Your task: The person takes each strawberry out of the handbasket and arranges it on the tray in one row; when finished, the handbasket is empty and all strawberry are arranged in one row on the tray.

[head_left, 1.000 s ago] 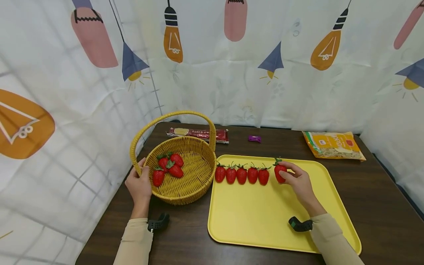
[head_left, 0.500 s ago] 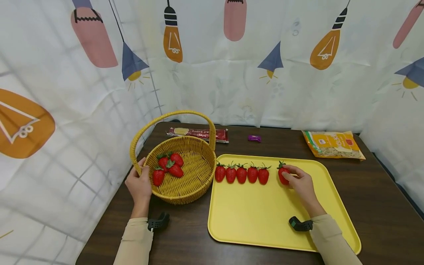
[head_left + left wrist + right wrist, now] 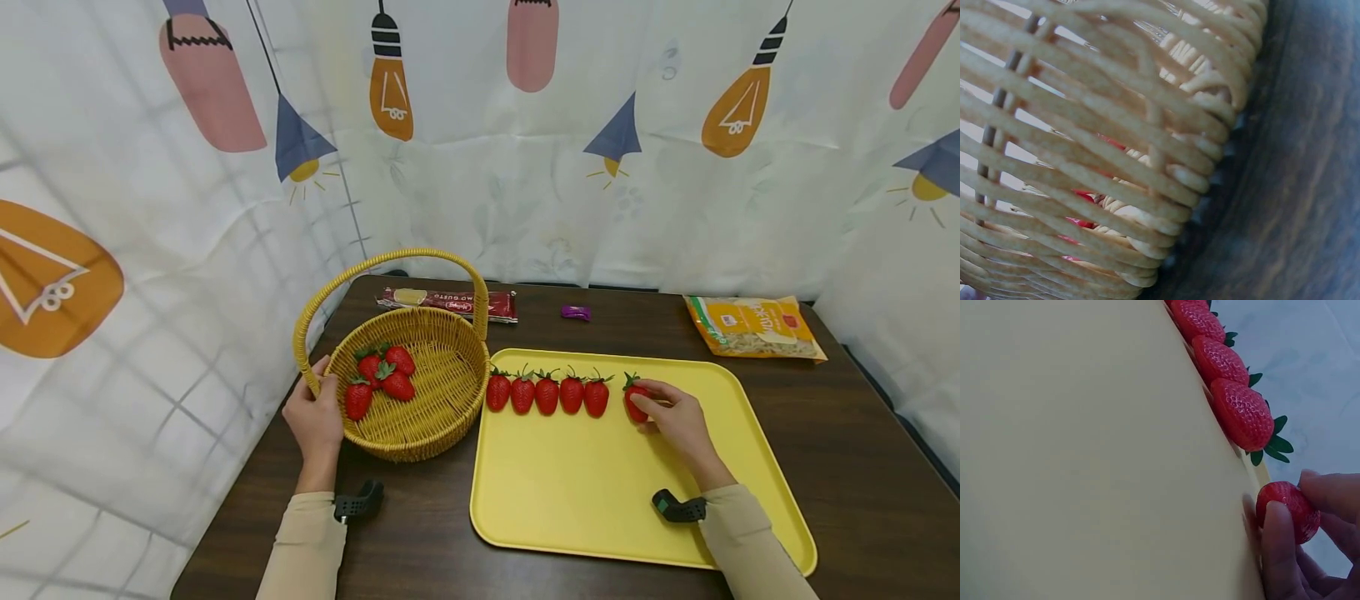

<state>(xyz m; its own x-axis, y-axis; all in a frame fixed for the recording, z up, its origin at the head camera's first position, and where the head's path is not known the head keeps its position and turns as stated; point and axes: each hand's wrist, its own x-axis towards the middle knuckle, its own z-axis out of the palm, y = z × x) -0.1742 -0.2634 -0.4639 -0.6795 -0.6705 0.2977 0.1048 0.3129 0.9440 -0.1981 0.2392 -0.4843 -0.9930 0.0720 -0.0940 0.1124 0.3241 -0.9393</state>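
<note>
My left hand grips the left side of a yellow wicker basket at the foot of its tall handle. Several red strawberries lie inside, toward the basket's left. In the left wrist view the woven basket wall fills most of the frame, with red showing through its gaps; the hand is hidden there. My right hand pinches one strawberry between thumb and fingers, at the upper part of a yellow tray. Left of it, several strawberries stand in a row, leaves pointing away from me.
Behind the basket lies a long red packet. A small purple wrapped sweet sits behind the tray. At the back right is an orange-yellow bag. A patterned curtain hangs behind the dark table.
The right hand first shifted the strawberry a little to the right and down, then slightly back left toward the row. My left hand and the basket have stayed in place.
</note>
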